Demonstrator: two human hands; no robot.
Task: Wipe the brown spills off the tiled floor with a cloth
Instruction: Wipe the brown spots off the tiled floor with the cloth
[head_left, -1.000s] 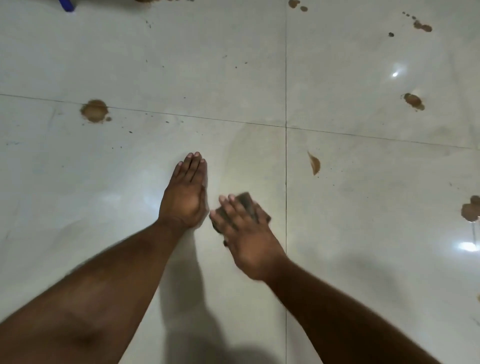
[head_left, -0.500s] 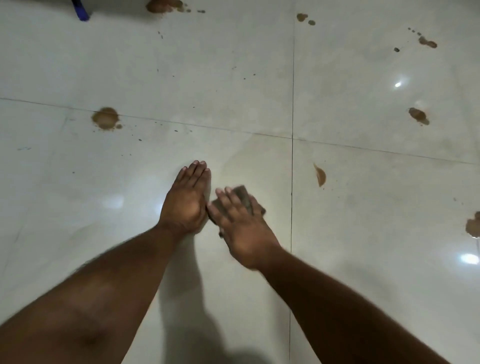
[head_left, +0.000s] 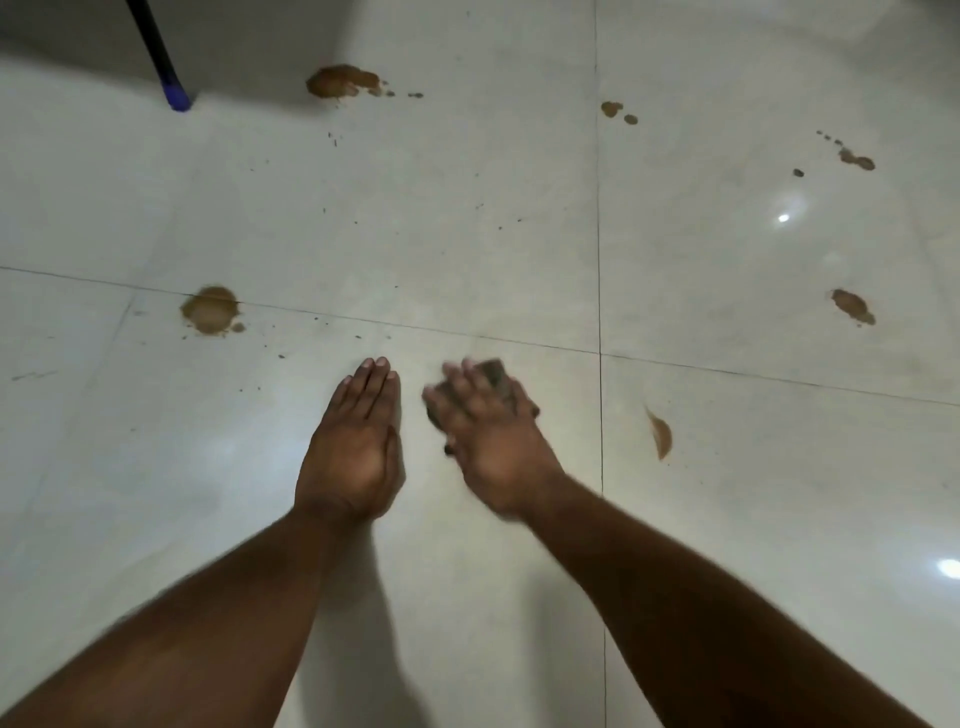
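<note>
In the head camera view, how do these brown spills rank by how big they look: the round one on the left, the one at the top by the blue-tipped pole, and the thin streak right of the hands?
1. Top spill and round left spill: look alike, and distance differs, so unranked.
2. Thin streak: smallest.

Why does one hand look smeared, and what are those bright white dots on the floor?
In the head view, the right hand and the cloth under it are motion-blurred, while the left hand flat on the tile looks sharper; the white dots are lamp glare on the glossy floor; soft arm shadows fall below the hands, and the wide lens bends the grout lines.
</note>
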